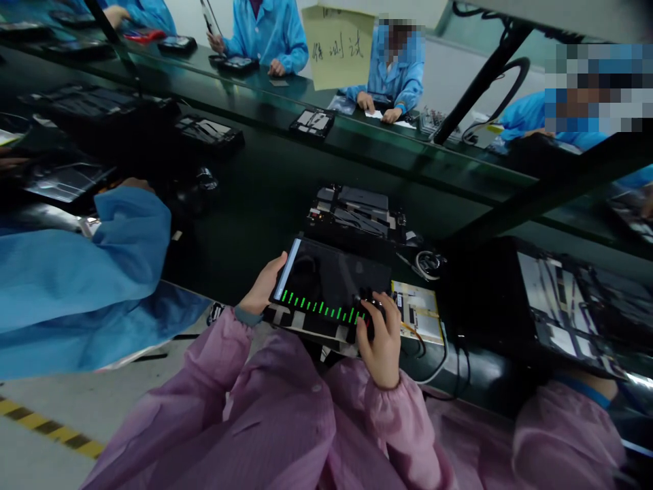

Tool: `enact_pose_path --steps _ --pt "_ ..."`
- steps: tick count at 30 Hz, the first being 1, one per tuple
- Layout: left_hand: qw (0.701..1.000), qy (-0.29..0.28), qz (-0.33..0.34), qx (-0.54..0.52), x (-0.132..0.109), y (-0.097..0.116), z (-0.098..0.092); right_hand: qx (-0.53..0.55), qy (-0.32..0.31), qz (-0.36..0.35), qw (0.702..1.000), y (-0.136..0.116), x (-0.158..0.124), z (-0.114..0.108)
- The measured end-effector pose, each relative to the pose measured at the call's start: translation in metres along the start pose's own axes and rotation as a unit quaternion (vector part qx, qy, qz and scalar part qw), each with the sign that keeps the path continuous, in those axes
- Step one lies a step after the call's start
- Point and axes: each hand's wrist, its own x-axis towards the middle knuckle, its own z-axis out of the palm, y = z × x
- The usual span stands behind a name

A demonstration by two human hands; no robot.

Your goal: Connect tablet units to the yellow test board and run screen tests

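A black tablet [331,282] with a row of green bars along its near edge lies tilted at the front of a dark green bench [265,197]. My left hand [262,286] grips its left edge, fingers curled round the rim. My right hand [380,340] is closed over a small black object [368,299] pressed against the tablet's lower right corner; I cannot name that object. Both my sleeves are pink.
An opened device tray [357,211] sits just behind the tablet, a yellowish board [415,309] to its right, cables beside it. Another opened unit [571,306] lies far right. A blue-sleeved co-worker [76,279] sits at my left; more people in blue work across the bench. A paper sign [339,47] hangs above.
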Motion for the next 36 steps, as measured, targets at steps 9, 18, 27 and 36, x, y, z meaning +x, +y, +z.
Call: enact_pose_path --steps 9,18,27,36 --pt "0.999 -0.014 0.012 -0.051 0.004 -0.002 0.005 0.010 -0.088 -0.112 0.990 -0.038 0.000 0.031" --pt "0.999 0.010 0.038 -0.022 -0.002 0.009 0.013 0.022 -0.082 -0.117 0.989 -0.052 0.017 0.047" --pt "0.999 -0.011 0.033 -0.035 0.002 0.004 0.008 -0.016 -0.109 -0.104 0.988 -0.053 0.018 0.051" --pt "0.999 0.007 0.030 0.020 0.003 0.001 0.004 0.042 -0.011 -0.046 0.998 -0.051 0.092 -0.004"
